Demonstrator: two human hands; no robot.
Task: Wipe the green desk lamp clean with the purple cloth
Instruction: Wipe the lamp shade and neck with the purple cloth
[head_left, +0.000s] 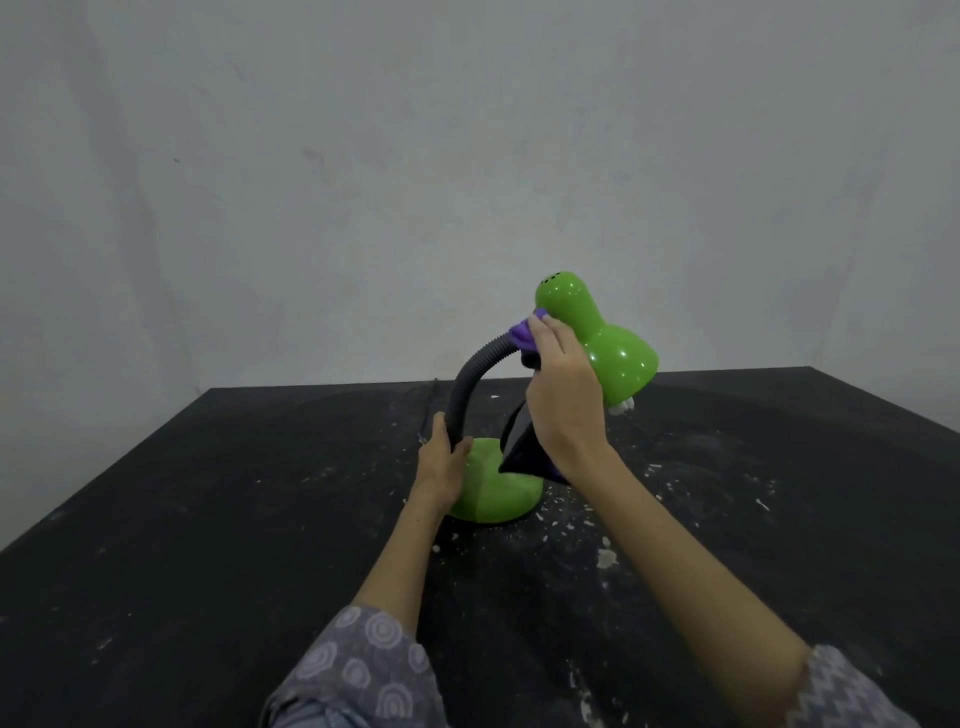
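- Head view: green desk lamp (597, 338) stands on the black table (208, 519), base just beside the left hand (441, 457), which grips the grey neck (467, 384).
- Right hand (563, 395) presses the purple cloth (522, 338) where neck meets shade.
- Judged mid-task: shade and base apparently remain.

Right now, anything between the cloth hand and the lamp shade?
Nothing visible. The right hand already presses the purple cloth against the neck where it joins the green shade; the shade surface beside it is bare.
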